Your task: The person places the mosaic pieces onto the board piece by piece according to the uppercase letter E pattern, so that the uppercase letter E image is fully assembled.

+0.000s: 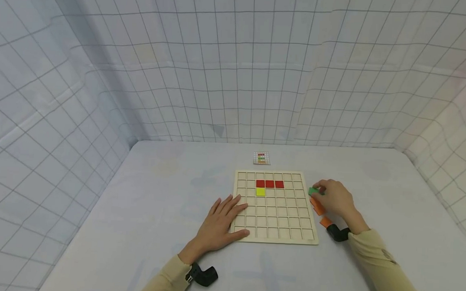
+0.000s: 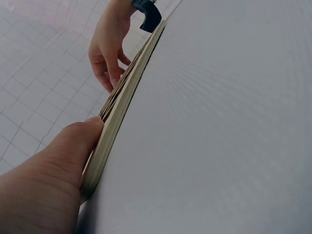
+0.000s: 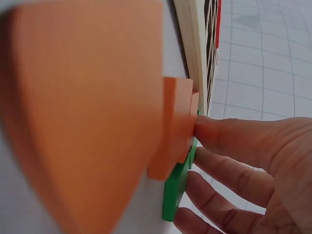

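Observation:
A pale wooden grid board point(image 1: 286, 213) lies flat, with a row of red tiles point(image 1: 269, 184) and one yellow tile point(image 1: 260, 192) set in its upper cells. My left hand point(image 1: 218, 226) rests spread over the board's left side, its thumb point(image 2: 80, 134) lying along the near edge. Just off the board's right edge, my right hand point(image 1: 337, 198) pinches a green tile point(image 1: 313, 191) between thumb and fingers. In the right wrist view, its fingertips touch green tiles point(image 3: 174, 192) beside stacked orange tiles point(image 3: 178, 124).
Another orange tile point(image 1: 325, 222) lies nearer me, by the black wrist camera point(image 1: 337, 233). A small card with a coloured grid pattern point(image 1: 261, 158) sits beyond the board. White cloth with grid lines point(image 1: 236, 76) hangs around the white table point(image 1: 168, 194).

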The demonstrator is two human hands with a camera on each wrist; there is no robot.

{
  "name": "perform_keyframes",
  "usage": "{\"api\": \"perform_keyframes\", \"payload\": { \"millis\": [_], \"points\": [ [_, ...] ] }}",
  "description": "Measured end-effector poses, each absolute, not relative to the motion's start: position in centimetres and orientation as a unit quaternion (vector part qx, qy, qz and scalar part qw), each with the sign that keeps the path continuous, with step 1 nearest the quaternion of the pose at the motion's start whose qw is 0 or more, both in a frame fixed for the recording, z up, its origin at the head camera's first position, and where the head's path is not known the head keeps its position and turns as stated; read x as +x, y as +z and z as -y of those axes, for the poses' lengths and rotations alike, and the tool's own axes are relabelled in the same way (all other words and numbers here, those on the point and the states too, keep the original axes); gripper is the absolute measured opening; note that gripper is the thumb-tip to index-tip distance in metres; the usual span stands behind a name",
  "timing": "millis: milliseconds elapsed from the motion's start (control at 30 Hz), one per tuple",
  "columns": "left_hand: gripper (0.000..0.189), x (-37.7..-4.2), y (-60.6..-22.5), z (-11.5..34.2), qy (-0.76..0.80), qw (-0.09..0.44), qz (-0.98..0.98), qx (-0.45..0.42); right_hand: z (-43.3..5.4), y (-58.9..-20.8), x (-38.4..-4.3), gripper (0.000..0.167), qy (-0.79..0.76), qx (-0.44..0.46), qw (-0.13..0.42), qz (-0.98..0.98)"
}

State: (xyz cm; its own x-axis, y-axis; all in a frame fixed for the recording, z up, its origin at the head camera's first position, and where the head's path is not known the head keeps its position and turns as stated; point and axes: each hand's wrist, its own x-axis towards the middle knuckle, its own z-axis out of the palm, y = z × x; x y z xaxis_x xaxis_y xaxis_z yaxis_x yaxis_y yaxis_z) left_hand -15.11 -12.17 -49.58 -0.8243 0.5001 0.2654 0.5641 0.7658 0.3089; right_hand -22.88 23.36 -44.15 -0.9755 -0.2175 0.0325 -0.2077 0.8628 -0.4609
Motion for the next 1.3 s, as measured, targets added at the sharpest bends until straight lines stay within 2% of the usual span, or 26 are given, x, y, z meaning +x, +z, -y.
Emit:
{"api": "perform_keyframes", "payload": {
  "millis": [333,733,1000,1300],
  "points": [
    [0.071,-15.1,-49.5,12.1,-0.191,0.080,0.935,-0.287,-23.2,-44.3,-22.7,0.027,-0.245,-0.101,-0.004,-0.964],
    [0.071,-15.0,-49.5,12.1,-0.188,0.088,0.935,-0.288,-22.4,-43.9,-21.4,0.009,-0.276,-0.118,-0.066,-0.952],
    [0.071,-15.0,-49.4,12.1,-0.199,0.087,0.932,-0.290,-19.6,-43.8,-20.7,0.018,-0.341,-0.199,-0.115,-0.912],
    [0.071,-15.0,-49.6,12.1,-0.191,0.091,0.934,-0.288,-16.0,-43.8,-19.9,0.013,-0.365,-0.251,-0.088,-0.892]
  ]
}}
